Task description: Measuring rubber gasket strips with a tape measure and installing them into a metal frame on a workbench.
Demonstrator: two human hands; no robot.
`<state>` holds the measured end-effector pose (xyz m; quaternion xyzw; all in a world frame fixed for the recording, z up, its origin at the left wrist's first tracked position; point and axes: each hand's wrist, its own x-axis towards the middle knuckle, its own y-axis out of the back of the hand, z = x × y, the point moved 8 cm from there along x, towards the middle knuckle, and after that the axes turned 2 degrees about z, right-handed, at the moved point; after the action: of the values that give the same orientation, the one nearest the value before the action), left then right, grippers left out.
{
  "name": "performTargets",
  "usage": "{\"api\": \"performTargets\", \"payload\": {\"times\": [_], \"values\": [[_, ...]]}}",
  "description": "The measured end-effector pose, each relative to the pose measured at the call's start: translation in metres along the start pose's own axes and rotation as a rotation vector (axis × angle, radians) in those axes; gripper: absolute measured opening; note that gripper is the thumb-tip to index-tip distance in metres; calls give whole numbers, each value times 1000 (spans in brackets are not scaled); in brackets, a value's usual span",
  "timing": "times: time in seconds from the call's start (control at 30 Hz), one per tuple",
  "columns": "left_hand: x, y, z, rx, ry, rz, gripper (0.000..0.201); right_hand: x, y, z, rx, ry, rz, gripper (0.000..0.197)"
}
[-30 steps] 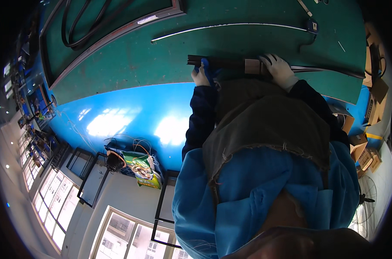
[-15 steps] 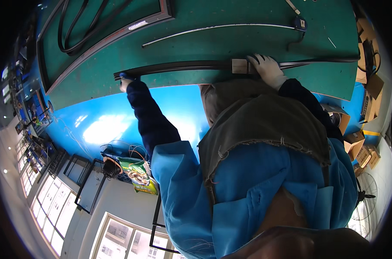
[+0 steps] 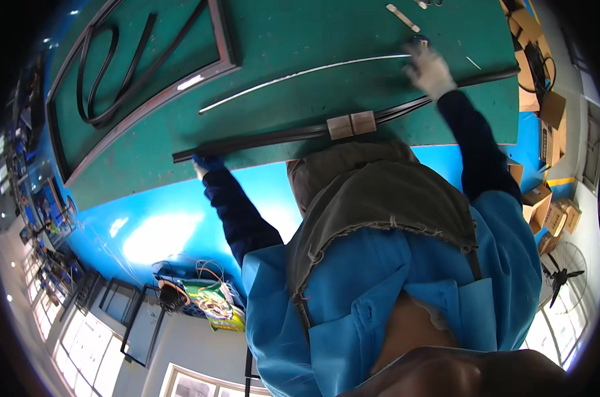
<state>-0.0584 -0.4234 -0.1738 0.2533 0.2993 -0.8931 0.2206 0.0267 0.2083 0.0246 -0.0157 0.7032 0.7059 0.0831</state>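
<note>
A bundle of long black strips [image 3: 267, 139] lies along the near side of the green table, running from left to right. My left hand [image 3: 202, 170], gloved, is closed around the left end of the bundle at the table's edge. A greyish-tan piece [image 3: 351, 124] in two parts sits across the middle of the strips. My right hand [image 3: 431, 74], in a pale glove, is stretched past the bundle, its fingers apart at the dark case of a tape measure [image 3: 418, 41]. The tape's white blade [image 3: 300, 74] is drawn out far to the left. Whether the fingertips touch the case is unclear.
On the left of the green table [image 3: 273, 40] rests a dark rectangular frame [image 3: 161, 99] with looped black strips [image 3: 91, 86] inside. A short white stick [image 3: 403, 18] lies beyond the tape case. Cardboard boxes [image 3: 550, 212] stand off to the right, below the table's edge.
My right hand has left the tan piece on the strips and moved away from me to the tape measure. My left hand stays at the strips' left end. The whole view has shifted.
</note>
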Motion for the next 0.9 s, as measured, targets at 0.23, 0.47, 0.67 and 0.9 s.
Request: {"api": "performTargets", "payload": {"times": [0.23,0.47,0.67,0.9], "values": [[-26,3,-26,598,-315,-147,43,73,-78,104,262,-166,-168,70],[-58,-30,-55,-151,-11,101,43,44,-98,80,128,97,-213,81],[-42,-8,-35,659,-323,91,29,-6,-70,18,152,171,-143,67],[-14,-1,-56,-323,-199,-93,60,-35,-18,-31,108,169,-97,63]]}}
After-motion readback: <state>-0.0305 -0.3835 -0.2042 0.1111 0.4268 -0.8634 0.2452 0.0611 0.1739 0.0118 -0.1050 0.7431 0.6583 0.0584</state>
